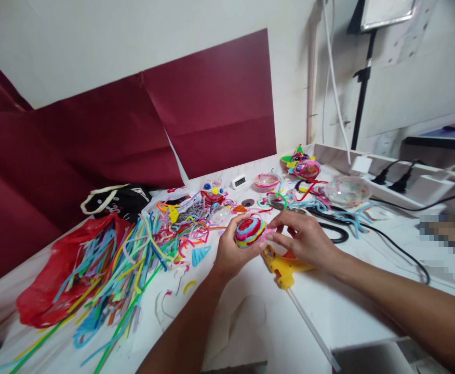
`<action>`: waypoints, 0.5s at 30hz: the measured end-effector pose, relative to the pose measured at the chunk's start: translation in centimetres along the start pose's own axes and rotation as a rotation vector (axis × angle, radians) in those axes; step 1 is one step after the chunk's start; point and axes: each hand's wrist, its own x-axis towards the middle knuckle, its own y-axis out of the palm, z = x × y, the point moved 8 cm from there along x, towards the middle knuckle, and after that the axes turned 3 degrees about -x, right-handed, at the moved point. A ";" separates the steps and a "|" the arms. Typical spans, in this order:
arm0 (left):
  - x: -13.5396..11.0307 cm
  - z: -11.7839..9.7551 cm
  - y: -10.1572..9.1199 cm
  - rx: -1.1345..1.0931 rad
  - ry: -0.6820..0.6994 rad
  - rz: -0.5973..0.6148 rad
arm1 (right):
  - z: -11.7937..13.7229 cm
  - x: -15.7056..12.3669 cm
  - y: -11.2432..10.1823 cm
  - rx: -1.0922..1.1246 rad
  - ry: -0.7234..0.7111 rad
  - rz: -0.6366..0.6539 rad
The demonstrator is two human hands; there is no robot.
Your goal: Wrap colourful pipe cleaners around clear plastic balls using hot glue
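Note:
My left hand [231, 248] is closed round a small ball [250, 230] wrapped in red, blue, yellow and pink pipe cleaners, held a little above the white table [352, 306]. My right hand [303, 236] pinches a pink pipe-cleaner end against the ball's right side. A yellow glue gun [282, 265] with a clear glue stick [313, 327] lies on the table just below both hands.
A heap of coloured pipe cleaners [126, 259] spills over a red plastic bag [48, 280] at the left. Clear half-shells and finished wrapped balls [306, 169] sit at the back, with a clear dome [347, 190], a power strip [414, 189], black cables and a small white clock [238, 181].

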 end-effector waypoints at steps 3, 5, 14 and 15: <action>-0.1 0.0 0.0 0.021 -0.005 -0.015 | 0.2 -0.1 0.1 -0.004 0.000 0.005; -0.1 0.1 -0.1 0.018 -0.015 -0.022 | 0.3 0.0 0.2 -0.003 0.005 0.017; 0.5 0.8 -1.9 -0.198 -0.084 -0.168 | -1.8 0.7 -0.8 -0.141 0.138 0.232; 0.5 1.0 -2.2 -0.221 -0.096 -0.181 | -2.1 0.5 -0.4 -0.170 0.143 0.340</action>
